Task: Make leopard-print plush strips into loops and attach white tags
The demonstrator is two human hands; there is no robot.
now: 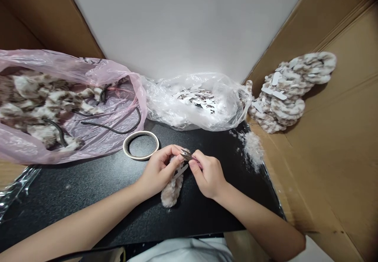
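Note:
My left hand (162,169) is closed on a furry beige-and-white plush piece (171,194), whose lower end hangs down over the black table. A slim white tag (180,171) sticks out from it beside my thumb. My right hand (207,172) grips a small pair of thread snips (186,155) with pinkish handles. Their metal blades point left and lie against the fingertips of my left hand, at the top of the plush piece. What lies right between the blades is hidden by my fingers.
A pink plastic bag (118,144) with furry pieces and dark cords lies left. White tags fill a clear bag (165,112) at the back. A tape roll (125,147) sits near my left hand. Tagged furry pieces (291,92) and loose fluff (252,147) are right, beside cardboard (333,136).

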